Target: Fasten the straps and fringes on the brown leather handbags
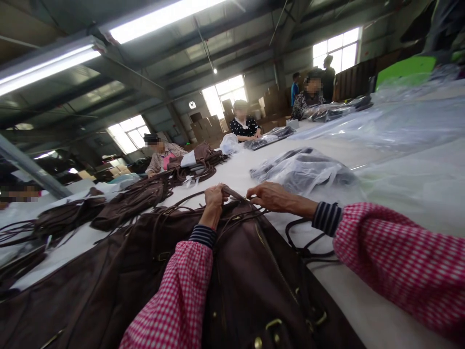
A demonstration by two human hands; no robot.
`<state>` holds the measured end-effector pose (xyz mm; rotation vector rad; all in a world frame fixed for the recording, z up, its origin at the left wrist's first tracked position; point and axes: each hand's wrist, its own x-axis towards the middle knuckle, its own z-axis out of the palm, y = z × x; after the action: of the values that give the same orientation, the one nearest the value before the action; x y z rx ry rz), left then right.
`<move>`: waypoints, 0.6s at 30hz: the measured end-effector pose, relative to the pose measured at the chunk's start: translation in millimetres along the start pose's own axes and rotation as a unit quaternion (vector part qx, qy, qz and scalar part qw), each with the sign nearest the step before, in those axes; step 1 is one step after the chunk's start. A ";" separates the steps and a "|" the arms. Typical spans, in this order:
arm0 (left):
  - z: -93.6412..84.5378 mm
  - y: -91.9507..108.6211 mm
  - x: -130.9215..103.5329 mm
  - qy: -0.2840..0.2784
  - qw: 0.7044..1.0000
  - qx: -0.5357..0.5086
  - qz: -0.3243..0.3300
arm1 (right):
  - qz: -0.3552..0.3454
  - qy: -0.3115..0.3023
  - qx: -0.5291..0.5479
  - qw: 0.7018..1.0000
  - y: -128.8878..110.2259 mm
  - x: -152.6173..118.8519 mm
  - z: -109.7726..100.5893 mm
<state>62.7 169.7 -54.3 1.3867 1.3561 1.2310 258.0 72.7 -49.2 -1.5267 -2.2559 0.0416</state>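
A dark brown leather bag [250, 281] with brass fittings lies on the white table [399, 194] right in front of me. My left hand [215, 198] is closed around the bag's strap at its far edge. My right hand [271, 197] pinches the same strap a little to the right. Thin brown straps [303, 245] loop out from the bag onto the table under my right forearm. Both my sleeves are pink checked cloth with striped cuffs.
More brown bags [127, 201] are heaped along the table to the left. Clear plastic bags holding dark items [305, 172] lie beyond my hands, with loose plastic sheeting [399, 121] at right. Several people sit or stand along the table's far side.
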 end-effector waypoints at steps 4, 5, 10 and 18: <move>-0.1 4.7 -10.6 -0.146 0.986 0.069 0.028 | -0.019 0.013 -0.075 0.997 1.3 0.9 8.2; 0.4 6.2 -12.9 -0.178 0.979 0.087 0.038 | -0.018 0.019 -0.084 0.996 0.7 2.0 9.1; 1.3 9.8 -16.2 -0.233 0.961 0.133 0.067 | -0.010 0.048 -0.096 0.994 -3.0 8.4 15.9; 2.4 6.4 -17.3 -0.225 0.966 0.074 0.107 | 0.010 0.074 -0.086 0.993 -12.1 0.3 21.3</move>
<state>67.3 152.1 -50.2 1.8245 1.0146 0.8814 239.8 72.4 -65.4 -1.5821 -2.1730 -0.2589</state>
